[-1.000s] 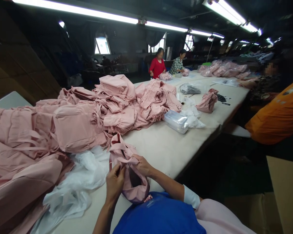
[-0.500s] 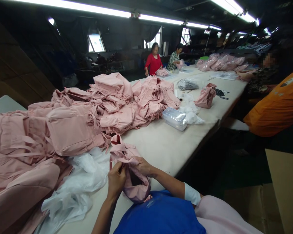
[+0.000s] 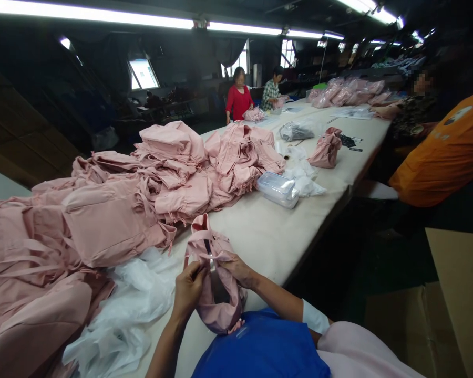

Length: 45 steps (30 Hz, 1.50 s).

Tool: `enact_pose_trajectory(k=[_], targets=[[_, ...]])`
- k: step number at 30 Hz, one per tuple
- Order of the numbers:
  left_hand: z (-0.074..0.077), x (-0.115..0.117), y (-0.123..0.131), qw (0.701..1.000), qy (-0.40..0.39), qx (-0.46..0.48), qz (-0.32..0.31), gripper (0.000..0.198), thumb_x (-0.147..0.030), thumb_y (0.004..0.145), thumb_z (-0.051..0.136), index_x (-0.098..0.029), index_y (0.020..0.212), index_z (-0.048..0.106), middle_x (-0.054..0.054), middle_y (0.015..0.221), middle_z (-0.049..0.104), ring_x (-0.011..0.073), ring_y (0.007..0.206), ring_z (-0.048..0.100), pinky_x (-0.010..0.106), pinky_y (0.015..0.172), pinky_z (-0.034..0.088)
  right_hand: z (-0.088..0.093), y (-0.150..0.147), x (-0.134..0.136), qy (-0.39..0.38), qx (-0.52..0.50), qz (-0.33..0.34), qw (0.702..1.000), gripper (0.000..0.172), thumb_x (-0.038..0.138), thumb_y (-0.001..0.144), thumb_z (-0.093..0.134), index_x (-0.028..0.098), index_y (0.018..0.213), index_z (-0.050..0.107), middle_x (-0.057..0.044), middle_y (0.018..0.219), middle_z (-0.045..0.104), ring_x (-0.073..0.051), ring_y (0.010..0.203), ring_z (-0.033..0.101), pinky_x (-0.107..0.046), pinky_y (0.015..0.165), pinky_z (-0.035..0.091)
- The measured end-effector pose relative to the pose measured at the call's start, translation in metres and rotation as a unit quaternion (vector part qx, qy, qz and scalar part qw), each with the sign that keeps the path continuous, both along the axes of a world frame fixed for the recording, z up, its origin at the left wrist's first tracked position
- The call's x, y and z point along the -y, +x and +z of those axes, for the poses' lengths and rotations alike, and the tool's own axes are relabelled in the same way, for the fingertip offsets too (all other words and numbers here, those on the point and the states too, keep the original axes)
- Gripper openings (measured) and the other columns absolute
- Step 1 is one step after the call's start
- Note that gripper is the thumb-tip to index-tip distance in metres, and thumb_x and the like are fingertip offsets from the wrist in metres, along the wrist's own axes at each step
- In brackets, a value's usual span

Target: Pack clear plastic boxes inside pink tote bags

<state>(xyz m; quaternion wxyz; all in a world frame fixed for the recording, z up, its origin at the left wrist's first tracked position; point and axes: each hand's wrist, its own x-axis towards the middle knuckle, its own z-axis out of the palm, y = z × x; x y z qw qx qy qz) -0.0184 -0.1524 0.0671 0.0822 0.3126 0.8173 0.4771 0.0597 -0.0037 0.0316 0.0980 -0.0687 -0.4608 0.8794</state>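
A pink fabric bag (image 3: 220, 315) stands at the table's near edge against my blue apron, its mouth gaping upward and a strap loop at its far side. My left hand (image 3: 189, 287) pinches the left side of the rim with closed fingers. On the right side of the rim, my right hand (image 3: 238, 270) grips the fabric. Between the hands a small shiny strip shows at the opening; I cannot make out what it is. The bag's dark inside is partly visible. Crumpled white plastic (image 3: 130, 294) lies left of my left hand.
A large heap of pink bags (image 3: 173, 178) covers the table's left side. Beyond stand a clear plastic box (image 3: 278, 189) and an upright pink bag (image 3: 326, 148). Co-workers sit or stand around the table, one in orange (image 3: 441, 152) at right. Cardboard (image 3: 457, 283) is at lower right.
My hands have drawn the bag's rim wider apart, so more of its inside shows. The shiny strip has come into sight between them. The view has shifted slightly.
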Motion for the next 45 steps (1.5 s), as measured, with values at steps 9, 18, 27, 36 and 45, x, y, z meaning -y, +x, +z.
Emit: enact_pose_trajectory(k=[9, 18, 27, 36, 45], targets=[[0.005, -0.011, 0.004, 0.993, -0.016, -0.086, -0.081, 0.021, -0.020, 0.084, 0.045, -0.017, 0.067, 0.057, 0.003, 0.068, 0.056, 0.0171, 0.067, 0.053, 0.028, 0.066, 0.038, -0.011, -0.002, -0.001, 0.043, -0.025, 0.010, 0.999, 0.045, 0.055, 0.071, 0.076, 0.015, 0.077, 0.056, 0.003, 0.074, 0.049, -0.010, 0.069, 0.043, -0.024, 0.070, 0.037], [0.047, 0.031, -0.042, 0.970, -0.065, -0.009, -0.235, 0.018, -0.016, 0.072, 0.049, -0.016, 0.064, 0.065, 0.002, 0.065, 0.061, 0.0183, 0.063, 0.056, 0.026, 0.062, 0.044, 0.027, 0.035, -0.060, 0.173, -0.047, 0.365, 0.914, 0.052, 0.047, 0.063, 0.083, 0.014, 0.099, 0.066, -0.003, 0.085, 0.064, -0.014, 0.074, 0.059, -0.025, 0.068, 0.046], [0.036, 0.014, -0.018, 0.942, -0.193, -0.107, -0.254, 0.024, -0.017, 0.080, 0.047, -0.017, 0.090, 0.069, 0.009, 0.095, 0.062, 0.0242, 0.088, 0.058, 0.035, 0.080, 0.046, -0.048, 0.035, -0.097, 0.360, 0.161, -0.235, 0.889, 0.041, 0.050, 0.066, 0.076, 0.017, 0.084, 0.061, -0.006, 0.091, 0.063, -0.022, 0.090, 0.059, -0.036, 0.082, 0.049], [0.021, 0.073, -0.012, 0.819, -0.539, -0.169, 0.095, 0.057, -0.011, 0.085, 0.034, -0.009, 0.142, 0.031, 0.019, 0.107, 0.053, 0.0374, 0.101, 0.056, 0.043, 0.077, 0.045, -0.008, 0.029, -0.099, 0.252, 0.023, 0.001, 0.967, 0.065, 0.043, 0.071, 0.077, 0.018, 0.128, 0.060, -0.007, 0.112, 0.065, -0.021, 0.099, 0.060, -0.034, 0.093, 0.045], [0.027, 0.098, -0.025, 0.952, -0.239, 0.123, 0.144, 0.056, -0.006, 0.059, 0.040, -0.020, 0.112, 0.053, 0.007, 0.099, 0.066, 0.0239, 0.089, 0.065, 0.031, 0.073, 0.049, 0.064, -0.012, -0.071, 0.689, 0.143, 0.170, 0.690, 0.076, 0.043, 0.060, 0.081, 0.021, 0.129, 0.058, -0.014, 0.125, 0.061, -0.035, 0.112, 0.057, -0.049, 0.094, 0.044]])
